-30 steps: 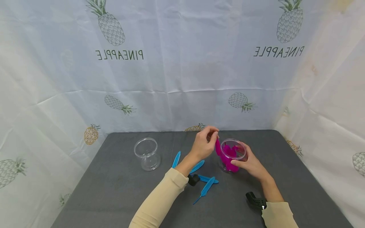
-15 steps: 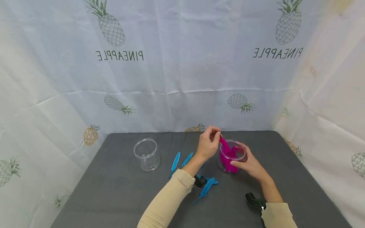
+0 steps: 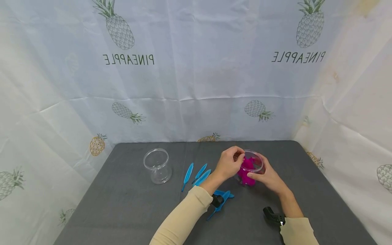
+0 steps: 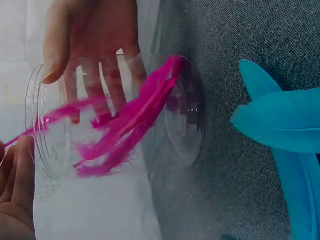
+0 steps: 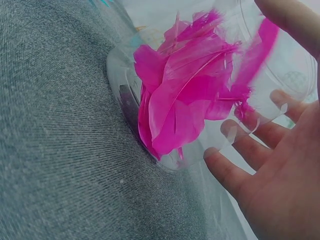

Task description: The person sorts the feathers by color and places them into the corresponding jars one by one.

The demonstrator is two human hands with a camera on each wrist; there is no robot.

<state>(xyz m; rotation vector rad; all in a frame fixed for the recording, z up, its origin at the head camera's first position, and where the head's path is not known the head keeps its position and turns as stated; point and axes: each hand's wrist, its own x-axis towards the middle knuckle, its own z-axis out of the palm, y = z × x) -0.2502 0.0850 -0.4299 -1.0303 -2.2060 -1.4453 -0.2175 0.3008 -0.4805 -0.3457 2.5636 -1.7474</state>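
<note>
My right hand (image 3: pixel 269 175) holds a clear plastic jar (image 4: pixel 181 150) upright on the table, thumb on one side and fingers spread on the other. Several bright pink feathers (image 5: pixel 185 90) are bunched inside it. At the jar's mouth my left hand (image 3: pixel 229 164) pinches the quill of a pink feather (image 4: pixel 62 115), whose vane hangs inside the jar. In the head view, the left hand covers part of the rim and most of that feather.
Several blue feathers (image 3: pixel 188 175) lie on the dark grey table (image 3: pixel 122 204), some under the left forearm. A second clear jar (image 3: pixel 161 175) of the same shape stands at the left with nothing visible inside. A pineapple-print curtain (image 3: pixel 211 75) surrounds the table's back and sides.
My left hand moved right and then down to the jar's mouth, bringing the pink feather from beside the jar into it. My right hand kept its hold on the jar.
</note>
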